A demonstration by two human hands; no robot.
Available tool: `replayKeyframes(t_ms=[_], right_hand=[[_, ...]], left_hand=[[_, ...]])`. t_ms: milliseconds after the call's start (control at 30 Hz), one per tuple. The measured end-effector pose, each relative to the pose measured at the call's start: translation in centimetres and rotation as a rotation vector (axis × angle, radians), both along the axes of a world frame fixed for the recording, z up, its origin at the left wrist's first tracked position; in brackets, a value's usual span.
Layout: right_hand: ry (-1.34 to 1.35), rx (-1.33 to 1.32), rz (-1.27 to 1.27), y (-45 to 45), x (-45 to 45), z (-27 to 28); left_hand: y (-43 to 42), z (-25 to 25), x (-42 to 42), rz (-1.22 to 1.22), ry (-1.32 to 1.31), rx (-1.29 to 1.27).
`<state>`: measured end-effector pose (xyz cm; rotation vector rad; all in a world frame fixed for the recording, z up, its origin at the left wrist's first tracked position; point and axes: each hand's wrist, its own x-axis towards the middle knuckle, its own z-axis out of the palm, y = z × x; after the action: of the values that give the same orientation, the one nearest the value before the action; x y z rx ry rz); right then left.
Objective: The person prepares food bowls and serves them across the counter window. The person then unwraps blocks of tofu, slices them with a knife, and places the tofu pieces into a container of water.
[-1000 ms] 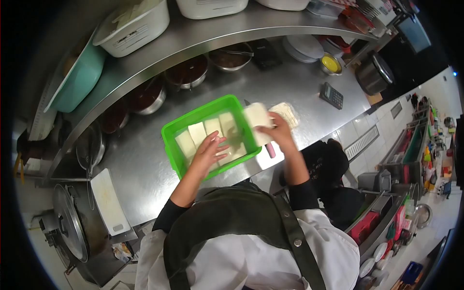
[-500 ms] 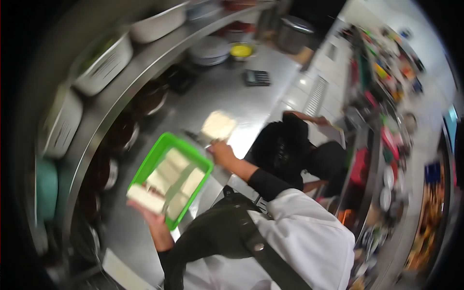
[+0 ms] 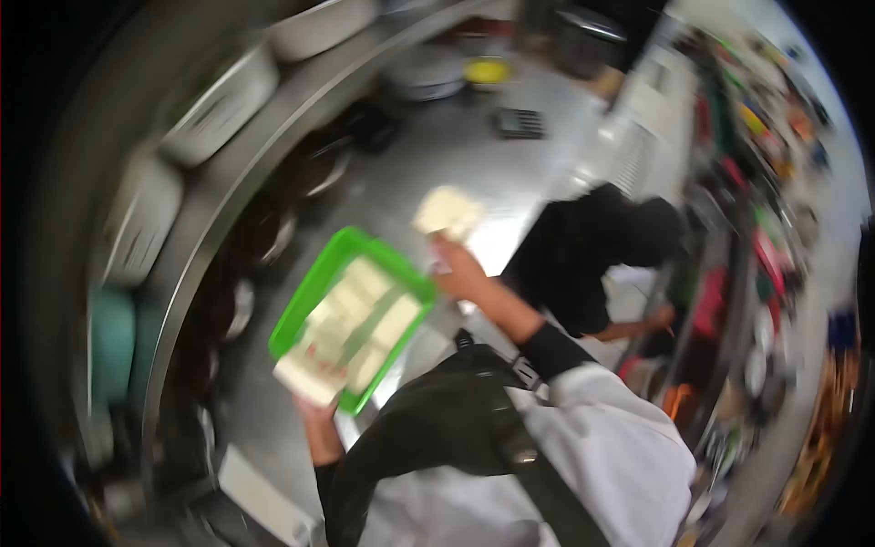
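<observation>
A green plastic tub on the steel counter holds several pale, rectangular, bread-like blocks, with a greenish strip lying across them. At its near left corner, my left hand grips a whitish block from below; reddish marks show beside this block. My right hand is just right of the tub, fingers curled. Something small, pinkish-white, shows at its fingers, too blurred to name. Right beyond those fingertips lies a pale, squarish flat piece on the counter; whether they touch it is unclear.
A calculator, stacked plates and a yellow-topped container stand farther back on the counter. White bins line the shelf at left. A co-worker in black bends beside the counter at right. A white board lies near.
The view has shifted, so everything sits farther right. The held block now tilts lower at the tub's corner. My right hand has come closer to the flat piece. The co-worker has leaned rightward.
</observation>
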<state>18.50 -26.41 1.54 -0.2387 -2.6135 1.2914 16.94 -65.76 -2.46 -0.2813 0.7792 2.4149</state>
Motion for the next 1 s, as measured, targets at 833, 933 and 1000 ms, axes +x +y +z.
replayKeyframes(t_ms=[833, 933, 1000], right_hand=[[-0.081, 0.125, 0.438, -17.8, 0.7, 9.3], [-0.113, 0.148, 0.433, -17.7, 0.6, 9.0], [-0.14, 0.148, 0.431, -17.7, 0.6, 9.1]], left_hand=[[9.1, 2.8, -8.7, 0.446, 0.032, -0.055], [9.5, 4.1, -8.5, 0.466, 0.037, -0.089], [9.5, 3.5, -8.8, 0.44, 0.051, -0.064]])
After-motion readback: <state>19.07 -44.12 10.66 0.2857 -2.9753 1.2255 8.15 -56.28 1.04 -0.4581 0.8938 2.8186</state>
